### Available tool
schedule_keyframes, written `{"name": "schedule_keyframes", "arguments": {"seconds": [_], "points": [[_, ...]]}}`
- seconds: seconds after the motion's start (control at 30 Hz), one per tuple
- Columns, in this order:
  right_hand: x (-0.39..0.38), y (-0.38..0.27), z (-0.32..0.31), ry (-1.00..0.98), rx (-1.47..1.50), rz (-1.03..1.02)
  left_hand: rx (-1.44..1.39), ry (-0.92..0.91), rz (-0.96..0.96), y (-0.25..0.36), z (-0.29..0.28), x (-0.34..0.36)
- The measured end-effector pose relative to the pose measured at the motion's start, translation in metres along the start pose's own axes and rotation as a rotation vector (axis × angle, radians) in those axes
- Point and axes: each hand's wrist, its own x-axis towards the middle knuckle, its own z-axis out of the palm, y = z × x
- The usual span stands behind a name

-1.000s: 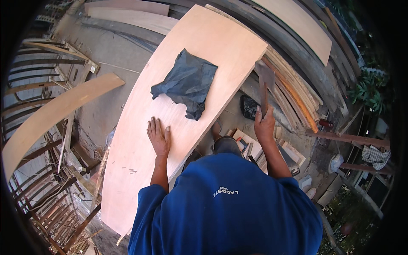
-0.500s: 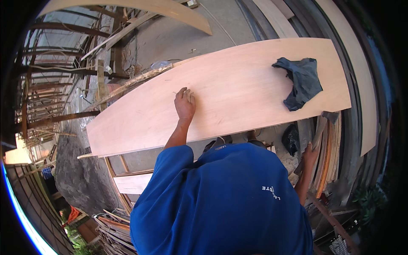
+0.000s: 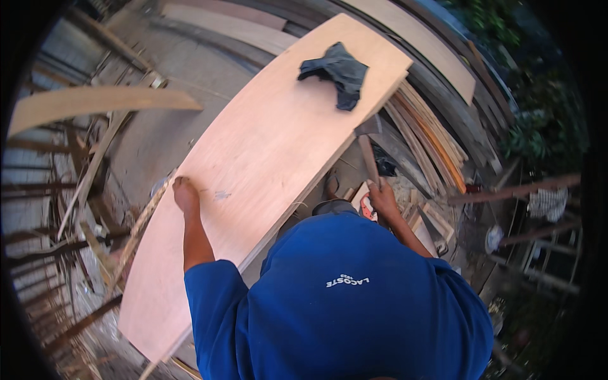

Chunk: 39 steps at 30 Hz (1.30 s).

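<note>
1. Wood lies all around this work yard: planks (image 3: pixel 437 133) are stacked on the right and thin strips (image 3: pixel 95 164) are piled on the left.
2. One big pale board (image 3: pixel 272 152) lies slanted across the middle, with a dark cloth (image 3: pixel 339 75) crumpled on its far end.
3. Half a second ago the left hand (image 3: pixel 185 193) lay flat in the middle of the board. Now it sits at the board's left edge, fingers curled over the rim, gripping it.
4. The right hand (image 3: pixel 382 196) is down below the board's right edge. It is closed around the wooden handle of a hammer (image 3: pixel 367 149), whose dark head points up by the board's edge.
5. A second ago the hammer was also in that hand, so it has stayed there.
6. Holding the edge looks like a way to keep the board steady, or to shift it.
</note>
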Motion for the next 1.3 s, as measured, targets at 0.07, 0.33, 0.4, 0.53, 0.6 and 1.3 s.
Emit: {"name": "schedule_keyframes", "arguments": {"seconds": [0.07, 0.33, 0.4, 0.53, 0.6, 1.3], "points": [[-0.01, 0.032, 0.005, 0.034, -0.073, -0.053, -0.019, -0.023, 0.003, 0.009, -0.002, 0.008], [-0.041, 0.025, 0.004, 0.123, -0.165, -0.059, 0.166, -0.065, -0.099, 0.037, -0.015, 0.006], [-0.031, 0.02, -0.002, 0.123, -0.147, 0.0, 0.209, -0.074, -0.08, 0.04, -0.019, 0.007], [0.004, 0.016, -0.011, 0.271, -0.243, -0.149, 0.18, -0.094, -0.075, 0.036, -0.019, 0.016], [0.02, -0.007, -0.02, 0.278, -0.261, -0.128, 0.078, -0.035, -0.075, 0.036, -0.016, 0.024], [0.079, 0.027, -0.063, 0.003, 0.13, 0.038, -1.166, -0.372, 0.37, 0.574, 0.064, 0.05]]}}
